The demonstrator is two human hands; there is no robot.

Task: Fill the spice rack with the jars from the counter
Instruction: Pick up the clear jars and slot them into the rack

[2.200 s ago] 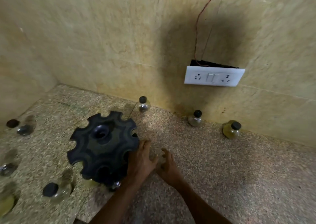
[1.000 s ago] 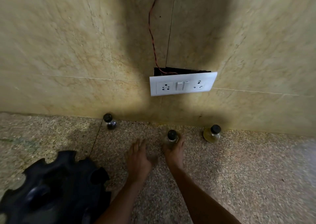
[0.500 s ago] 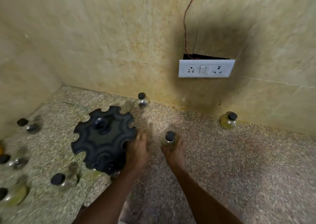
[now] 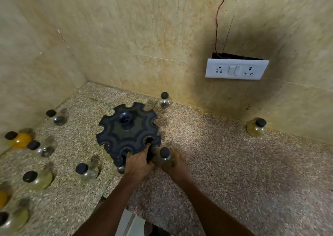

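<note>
A black round spice rack (image 4: pixel 126 131) with notched slots stands on the speckled counter (image 4: pixel 225 163). My left hand (image 4: pixel 138 163) grips the rack's near edge. My right hand (image 4: pixel 173 161) is closed around a small clear jar with a black cap (image 4: pixel 164 153), held just right of the rack's near side. One jar (image 4: pixel 119 163) sits low in the rack beside my left hand, partly hidden. More jars stand on the counter: one by the back wall (image 4: pixel 164 100), a yellowish one at the right (image 4: pixel 256 126), and several at the left, such as one near the rack (image 4: pixel 86 170).
Tiled walls close off the counter at the back and left, forming a corner. A white socket plate (image 4: pixel 236 69) with a red wire above it hangs on the back wall. The counter's front edge runs below my forearms.
My right hand reached to the back wall, took a jar there and carried it to the rack's near right side. My left hand moved back onto the rack's edge.
</note>
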